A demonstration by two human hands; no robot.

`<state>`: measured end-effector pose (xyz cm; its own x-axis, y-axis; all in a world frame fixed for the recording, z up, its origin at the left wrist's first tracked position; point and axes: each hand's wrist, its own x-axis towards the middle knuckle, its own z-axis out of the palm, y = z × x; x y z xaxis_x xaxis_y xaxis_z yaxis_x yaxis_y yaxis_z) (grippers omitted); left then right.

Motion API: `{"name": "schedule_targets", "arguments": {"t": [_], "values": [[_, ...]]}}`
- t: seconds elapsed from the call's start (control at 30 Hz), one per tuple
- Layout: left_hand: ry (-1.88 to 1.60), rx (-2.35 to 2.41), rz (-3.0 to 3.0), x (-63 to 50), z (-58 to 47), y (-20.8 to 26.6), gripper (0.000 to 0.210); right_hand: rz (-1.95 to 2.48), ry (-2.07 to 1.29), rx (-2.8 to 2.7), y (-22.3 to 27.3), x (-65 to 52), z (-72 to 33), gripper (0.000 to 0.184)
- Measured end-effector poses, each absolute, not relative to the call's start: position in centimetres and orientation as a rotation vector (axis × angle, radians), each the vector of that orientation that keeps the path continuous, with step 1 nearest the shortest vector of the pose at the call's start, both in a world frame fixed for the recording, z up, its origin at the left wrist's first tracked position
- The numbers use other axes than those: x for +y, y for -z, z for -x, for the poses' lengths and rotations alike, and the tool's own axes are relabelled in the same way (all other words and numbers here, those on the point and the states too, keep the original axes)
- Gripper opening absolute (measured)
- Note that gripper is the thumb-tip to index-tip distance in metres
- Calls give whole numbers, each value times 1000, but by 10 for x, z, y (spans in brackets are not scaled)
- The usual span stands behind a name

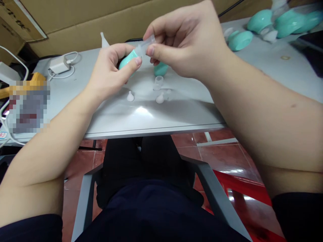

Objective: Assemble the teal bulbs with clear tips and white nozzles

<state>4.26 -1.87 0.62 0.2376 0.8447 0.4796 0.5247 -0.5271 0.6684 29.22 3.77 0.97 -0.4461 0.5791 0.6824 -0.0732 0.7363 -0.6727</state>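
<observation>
My left hand (pixel 107 70) is closed around a teal squeeze bulb (pixel 128 59), thumb on its near side. In my right hand (pixel 194 42), a clear plastic tube-like piece (pixel 149 42) is pinched between thumb and fingers. That piece meets the mouth of the bulb; whether it is seated there I cannot tell. Behind my right fingers another teal bulb (pixel 160 69) shows in part. Below the hands lie a clear plastic cup-shaped part (pixel 158 82) and two small whitish funnel-shaped tips, one left (pixel 130 96) and one right (pixel 159 98). A translucent pointed nozzle (pixel 104 41) pokes up behind my left hand.
Several teal bulbs (pixel 261 21) with clear fittings lie at the back right, near a dark flat object (pixel 310 50). A white charger (pixel 59 65) with its cable sits at the left, beside a yellow object (pixel 37 80). Cardboard (pixel 88 23) stands along the back edge.
</observation>
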Motion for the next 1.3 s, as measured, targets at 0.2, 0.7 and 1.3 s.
{"name": "schedule_targets", "arguments": {"t": [0.2,0.7,1.3], "values": [[-1236,1315,-2219,-16,-40,-8,37,491,-691,-2018,-5,39,-297,24],[-1122,1423,-2443,-20,-29,0,54,515,-880,-1841,1,33,-282,39],[-1118,1458,-2547,-30,-33,-3,28,419,-856,-1855,3,30,-278,33]]}}
